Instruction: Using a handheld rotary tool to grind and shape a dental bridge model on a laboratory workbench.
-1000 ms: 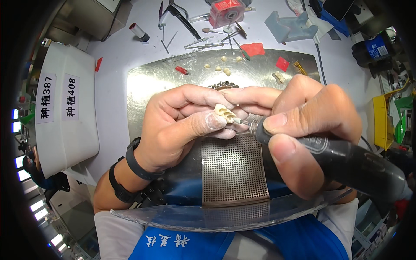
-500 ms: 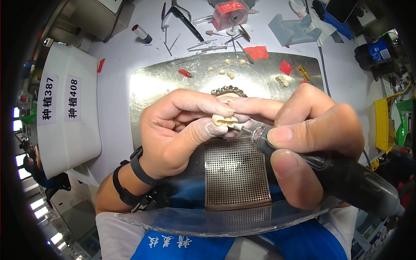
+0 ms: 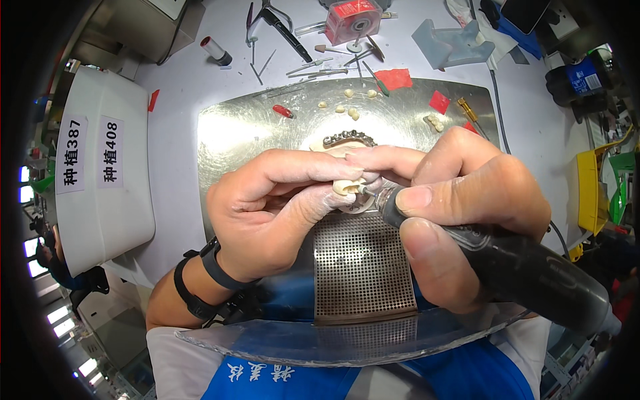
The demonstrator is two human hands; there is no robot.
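Observation:
My left hand [image 3: 267,207] pinches a cream-coloured dental bridge [image 3: 344,187] between thumb and fingers, its hollow inner side partly showing. Wrapped round a dark rotary handpiece [image 3: 527,267], my right hand [image 3: 477,207] points its thin bur [image 3: 367,192] at the bridge's hollow. The bur's tip is at the bridge; actual contact is too small to tell. The fingertips of both hands meet behind the bridge. Just beyond them, a metal dental framework [image 3: 349,137] with rounded studs rests on a pale model [image 3: 320,145], mostly hidden by my fingers.
Several loose tooth crowns [image 3: 340,109] lie on the metal plate [image 3: 227,127], with another bridge [image 3: 433,123] at right. A perforated metal grille [image 3: 363,273] is below my hands, above a clear shield [image 3: 280,340]. Burs [image 3: 310,67] and a grey stand [image 3: 453,43] sit farther back; a white bin [image 3: 110,200] stands left.
Both hands have shifted slightly left, with the handpiece following. The bridge has turned in my left fingers, so less of its length shows.

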